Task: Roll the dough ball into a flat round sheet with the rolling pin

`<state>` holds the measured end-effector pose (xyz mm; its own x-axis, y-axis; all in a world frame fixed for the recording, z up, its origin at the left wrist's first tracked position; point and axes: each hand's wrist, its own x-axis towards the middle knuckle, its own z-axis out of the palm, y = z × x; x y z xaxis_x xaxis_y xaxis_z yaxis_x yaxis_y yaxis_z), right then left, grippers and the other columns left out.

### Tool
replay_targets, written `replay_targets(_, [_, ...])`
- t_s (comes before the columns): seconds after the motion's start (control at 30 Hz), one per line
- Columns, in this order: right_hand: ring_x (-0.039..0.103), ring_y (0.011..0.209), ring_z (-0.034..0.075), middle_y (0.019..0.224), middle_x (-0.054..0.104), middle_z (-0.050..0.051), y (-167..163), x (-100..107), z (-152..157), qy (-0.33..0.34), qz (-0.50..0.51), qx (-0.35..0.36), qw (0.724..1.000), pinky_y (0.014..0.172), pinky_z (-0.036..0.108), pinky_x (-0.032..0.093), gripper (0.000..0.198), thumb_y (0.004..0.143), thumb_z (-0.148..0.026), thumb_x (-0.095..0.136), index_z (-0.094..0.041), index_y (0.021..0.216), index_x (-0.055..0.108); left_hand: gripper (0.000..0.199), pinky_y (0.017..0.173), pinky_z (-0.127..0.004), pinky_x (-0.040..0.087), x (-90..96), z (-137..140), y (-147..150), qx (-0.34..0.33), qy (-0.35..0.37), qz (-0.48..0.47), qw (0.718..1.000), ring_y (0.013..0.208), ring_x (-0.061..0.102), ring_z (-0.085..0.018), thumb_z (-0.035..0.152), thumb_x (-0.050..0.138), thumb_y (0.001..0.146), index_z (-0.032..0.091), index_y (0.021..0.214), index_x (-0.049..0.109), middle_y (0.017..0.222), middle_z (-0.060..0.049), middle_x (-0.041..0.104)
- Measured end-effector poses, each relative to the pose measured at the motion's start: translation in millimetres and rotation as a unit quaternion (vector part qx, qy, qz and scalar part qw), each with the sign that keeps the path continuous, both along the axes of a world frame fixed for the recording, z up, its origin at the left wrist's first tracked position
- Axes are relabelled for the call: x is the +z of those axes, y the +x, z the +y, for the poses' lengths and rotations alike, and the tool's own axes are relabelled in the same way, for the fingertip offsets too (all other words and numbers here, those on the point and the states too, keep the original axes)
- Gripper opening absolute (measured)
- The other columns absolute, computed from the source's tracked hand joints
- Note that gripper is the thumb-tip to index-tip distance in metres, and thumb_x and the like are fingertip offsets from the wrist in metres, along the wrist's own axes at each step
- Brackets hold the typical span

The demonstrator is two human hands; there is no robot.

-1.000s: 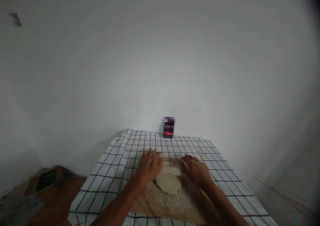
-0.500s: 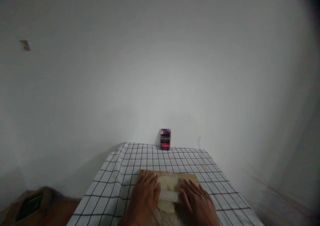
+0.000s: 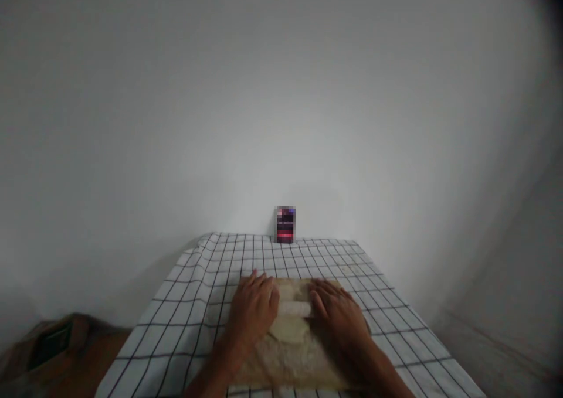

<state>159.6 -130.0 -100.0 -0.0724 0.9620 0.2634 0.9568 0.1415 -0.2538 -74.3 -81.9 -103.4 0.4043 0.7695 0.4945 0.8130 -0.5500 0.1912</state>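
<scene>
A pale rolling pin point(image 3: 294, 309) lies crosswise over a sheet of flattened dough point(image 3: 288, 330). Under both is a wooden board point(image 3: 299, 366), dusted with what looks like flour. My left hand point(image 3: 254, 304) rests palm down on the pin's left part, fingers stretched forward past it. On the right part lies my right hand point(image 3: 338, 309), flat, its fingers extended toward the board's far edge. Both hands cover the pin's ends; only its middle shows between them. Dough is visible on the near and far sides of the pin.
A black-and-white checked cloth point(image 3: 185, 313) covers the table. At its far end a small pixelated upright object point(image 3: 285, 225) stands by the white wall point(image 3: 281, 105). To the lower left, a brown piece with a dark panel point(image 3: 53, 345) sits below table height.
Both hands and the rolling pin have moved forward over the dough, baring more of the near board. The camera has tipped slightly downward, so the scene sits higher.
</scene>
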Motion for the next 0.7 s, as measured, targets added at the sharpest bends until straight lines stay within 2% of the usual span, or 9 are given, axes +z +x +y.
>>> replay_targets(0.1, [0.051, 0.151, 0.027, 0.157, 0.062, 0.009, 0, 3, -18, 0.001, 0.009, 0.005, 1.0, 0.127, 0.05, 0.038, 0.05, 0.112, -0.033, 0.031, -0.022, 0.138, 0.072, 0.044, 0.128, -0.059, 0.041, -4.2, -29, -1, 0.018, 0.03, -0.01, 0.999, 0.149, 0.053, -0.033, 0.032, 0.04, 0.108, 0.019, 0.137, 0.07, 0.147, -0.012, 0.07])
replay_targets(0.2, [0.05, 0.152, 0.028, 0.157, 0.062, 0.009, 0, 5, -22, -0.015, 0.018, 0.02, 1.0, 0.126, 0.05, 0.039, 0.051, 0.113, -0.036, 0.03, -0.022, 0.142, 0.07, 0.045, 0.128, -0.058, 0.042, -13.5, -34, -1, 0.018, 0.045, -0.014, 0.999, 0.15, 0.053, -0.032, 0.032, 0.04, 0.108, 0.019, 0.142, 0.067, 0.151, -0.01, 0.068])
replay_targets(0.3, [0.054, 0.149, 0.029, 0.153, 0.066, 0.011, 1, 8, -5, -0.021, -0.002, 0.021, 1.0, 0.126, 0.051, 0.041, 0.05, 0.112, -0.033, 0.031, -0.02, 0.138, 0.072, 0.041, 0.123, -0.054, 0.047, -14.3, -11, 1, 0.036, 0.036, 0.005, 0.999, 0.139, 0.064, -0.033, 0.031, 0.042, 0.107, 0.02, 0.133, 0.072, 0.138, -0.011, 0.076])
replay_targets(0.43, [0.052, 0.15, 0.03, 0.155, 0.062, 0.015, 1, 15, 28, -0.03, -0.031, -0.003, 0.999, 0.123, 0.052, 0.043, 0.048, 0.112, -0.031, 0.034, -0.019, 0.139, 0.071, 0.035, 0.117, -0.052, 0.053, 0.6, 29, 8, 0.045, 0.016, 0.032, 0.998, 0.129, 0.071, -0.031, 0.029, 0.048, 0.107, 0.018, 0.124, 0.076, 0.132, -0.013, 0.078])
replay_targets(0.5, [0.052, 0.15, 0.03, 0.155, 0.062, 0.015, 1, 16, 35, -0.042, -0.036, -0.011, 0.998, 0.122, 0.053, 0.044, 0.047, 0.112, -0.032, 0.034, -0.02, 0.139, 0.071, 0.031, 0.114, -0.051, 0.055, 5.1, 37, 10, 0.044, 0.006, 0.035, 0.998, 0.127, 0.072, -0.03, 0.028, 0.051, 0.106, 0.019, 0.119, 0.077, 0.13, -0.012, 0.079])
replay_targets(0.6, [0.053, 0.15, 0.03, 0.153, 0.064, 0.014, 0, 12, 24, -0.02, -0.034, 0.001, 0.999, 0.123, 0.055, 0.043, 0.045, 0.112, -0.031, 0.035, -0.022, 0.137, 0.072, 0.03, 0.114, -0.053, 0.056, 4.5, 26, 8, 0.038, 0.02, 0.033, 0.999, 0.129, 0.071, -0.031, 0.027, 0.053, 0.104, 0.022, 0.12, 0.078, 0.13, -0.011, 0.08])
replay_targets(0.7, [0.053, 0.15, 0.031, 0.155, 0.063, 0.011, -1, 2, -6, 0.015, -0.015, 0.012, 1.0, 0.123, 0.058, 0.042, 0.046, 0.112, -0.031, 0.034, -0.023, 0.131, 0.075, 0.036, 0.12, -0.059, 0.051, -3.3, -8, 3, 0.02, 0.068, 0.015, 0.997, 0.14, 0.064, -0.032, 0.025, 0.049, 0.105, 0.022, 0.13, 0.074, 0.138, -0.009, 0.076])
